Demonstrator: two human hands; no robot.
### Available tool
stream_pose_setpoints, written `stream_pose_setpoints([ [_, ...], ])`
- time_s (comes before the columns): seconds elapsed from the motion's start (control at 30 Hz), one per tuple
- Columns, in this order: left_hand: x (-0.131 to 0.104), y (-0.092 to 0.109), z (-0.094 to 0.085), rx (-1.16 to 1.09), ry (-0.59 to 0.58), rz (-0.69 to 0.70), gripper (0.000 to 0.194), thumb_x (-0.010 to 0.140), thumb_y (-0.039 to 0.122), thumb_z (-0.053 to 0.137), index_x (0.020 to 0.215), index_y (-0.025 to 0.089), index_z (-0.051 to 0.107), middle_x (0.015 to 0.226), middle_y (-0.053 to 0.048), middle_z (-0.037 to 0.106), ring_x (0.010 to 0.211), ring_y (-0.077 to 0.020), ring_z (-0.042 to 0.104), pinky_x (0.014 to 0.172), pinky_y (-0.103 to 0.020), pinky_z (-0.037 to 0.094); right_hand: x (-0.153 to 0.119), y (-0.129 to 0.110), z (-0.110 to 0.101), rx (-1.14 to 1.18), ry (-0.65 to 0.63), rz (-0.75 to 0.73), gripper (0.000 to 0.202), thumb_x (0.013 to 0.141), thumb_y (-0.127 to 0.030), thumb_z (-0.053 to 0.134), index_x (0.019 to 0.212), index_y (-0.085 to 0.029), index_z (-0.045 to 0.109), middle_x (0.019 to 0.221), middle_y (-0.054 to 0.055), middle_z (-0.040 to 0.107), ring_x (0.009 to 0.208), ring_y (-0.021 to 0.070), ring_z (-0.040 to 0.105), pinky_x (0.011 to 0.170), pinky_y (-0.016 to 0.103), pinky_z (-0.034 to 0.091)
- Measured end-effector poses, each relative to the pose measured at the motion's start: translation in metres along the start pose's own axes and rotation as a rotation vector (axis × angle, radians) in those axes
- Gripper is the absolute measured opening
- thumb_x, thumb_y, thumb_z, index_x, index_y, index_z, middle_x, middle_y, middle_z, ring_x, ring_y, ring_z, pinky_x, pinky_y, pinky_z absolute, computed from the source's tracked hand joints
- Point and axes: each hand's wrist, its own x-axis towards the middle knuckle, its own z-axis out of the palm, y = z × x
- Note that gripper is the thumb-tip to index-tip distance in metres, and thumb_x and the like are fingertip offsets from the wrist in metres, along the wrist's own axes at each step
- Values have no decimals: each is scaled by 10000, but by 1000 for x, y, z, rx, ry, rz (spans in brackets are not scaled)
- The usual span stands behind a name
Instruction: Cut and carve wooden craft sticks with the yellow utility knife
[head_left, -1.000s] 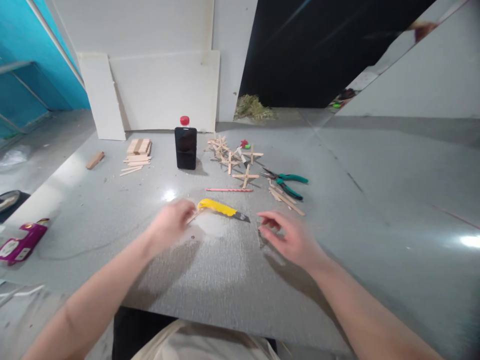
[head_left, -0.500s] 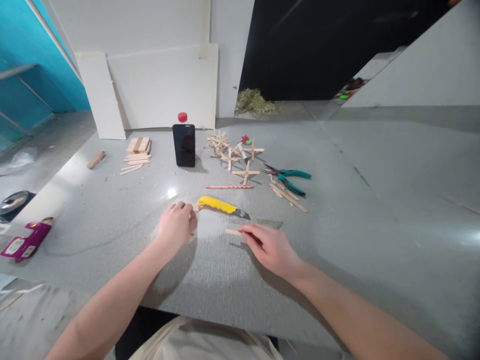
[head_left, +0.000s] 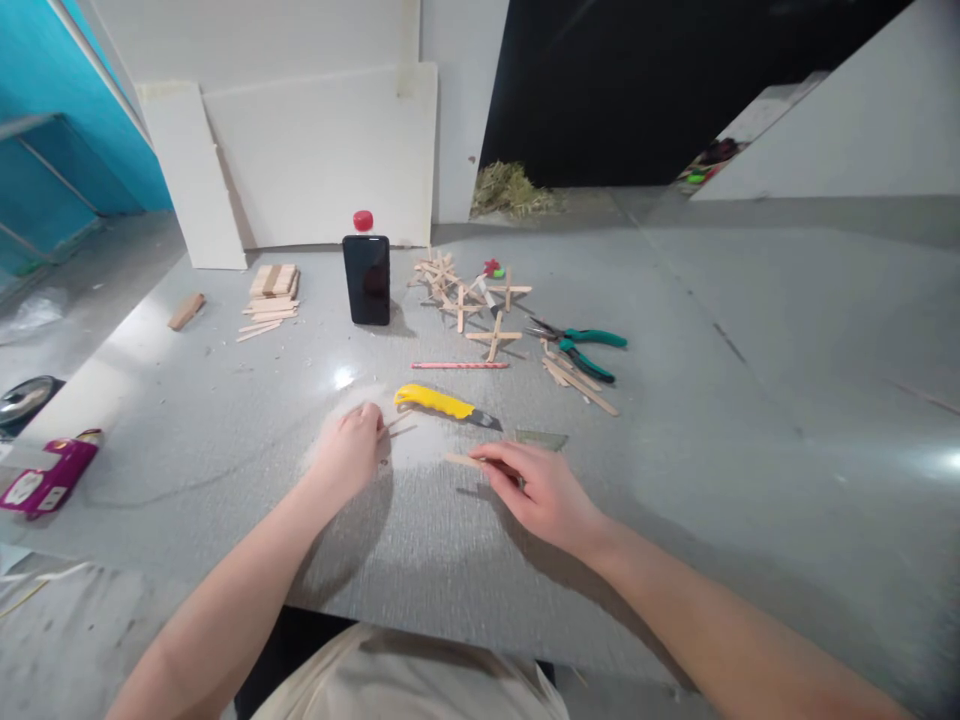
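Since half a second ago both hands have barely shifted; the right hand (head_left: 541, 490) has kept its fingertips on the same wooden stick (head_left: 465, 460), and the left hand (head_left: 350, 447) has stayed loosely curled just off the butt of the yellow utility knife (head_left: 442, 404). The right hand lies flat and low on the grey table (head_left: 712, 420), its fingers pinching one end of the stick, which lies on the surface and points left toward the other hand. The left hand is half closed, and a thin sliver of wood shows at its fingertips; whether it grips that sliver cannot be told. Between the two hands lies a bare, bright patch of tabletop, and the knife lies just beyond it with its blade end pointing right. A small clear plastic piece (head_left: 541, 439) lies just beyond the right hand's fingers. Farther out, a pink pencil (head_left: 459, 365) lies crosswise, and behind it sit glued stick crosses (head_left: 491, 338), green-handled pliers (head_left: 583, 350) and a few loose sticks (head_left: 579, 381), crowding the far right reach. A black phone (head_left: 367, 279) stands upright at centre back, with a red-capped bottle (head_left: 363, 221) behind it. A stack of sticks (head_left: 274, 290) lies to the far left, and a magenta object (head_left: 46, 476) sits at the left edge. To the right the table runs wide and open, while its near edge lies close under both forearms.
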Motion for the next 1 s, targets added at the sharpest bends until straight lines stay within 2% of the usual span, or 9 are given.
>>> stream_pose_setpoints([
  [0.1,-5,17,6,-182,20,51,61,944,201,600,959,205,660,839,-38,711,765,-168,671,719,-319,588,-3,-8,0,37,19,22,192,994,-236,499,1091,-235,665,856,24,754,679,148,690,628,244,527],
  [0.23,-16,44,19,-436,50,98,170,908,186,628,1067,219,679,852,-35,752,711,-145,702,662,-267,601,-6,-18,-3,79,58,38,209,992,-227,480,1102,-229,657,868,29,754,681,135,692,618,222,536],
  [0.37,-23,59,28,-595,59,124,189,864,151,646,1021,211,731,807,-29,766,679,-141,714,642,-256,617,-6,-22,-4,82,92,40,225,986,-213,461,1095,-219,657,867,35,750,636,122,664,585,218,515],
  [0.5,-25,62,31,-661,92,131,184,841,144,649,985,205,747,828,-39,773,708,-145,725,622,-245,623,-4,-25,-5,46,99,18,241,982,-185,452,1098,-225,660,835,28,742,611,120,648,608,229,519],
  [0.7,-28,62,36,-667,145,186,174,847,154,653,976,212,755,916,-41,788,757,-151,733,633,-251,639,-4,-32,-7,-43,122,-5,265,979,-170,445,1100,-243,668,908,52,772,741,158,724,683,258,575],
  [0.83,-30,60,44,-646,179,259,204,871,172,652,1045,213,751,921,-41,787,720,-138,725,640,-254,638,-7,-36,-5,-56,144,4,263,974,-160,453,1114,-247,658,947,52,777,795,172,742,745,284,595],
  [1.0,-33,53,51,-561,220,380,231,913,190,627,1108,214,748,870,-48,749,709,-132,698,686,-269,610,-9,-36,-3,-44,118,-11,216,985,-156,465,1083,-232,643,875,45,761,744,166,726,691,275,570],
])
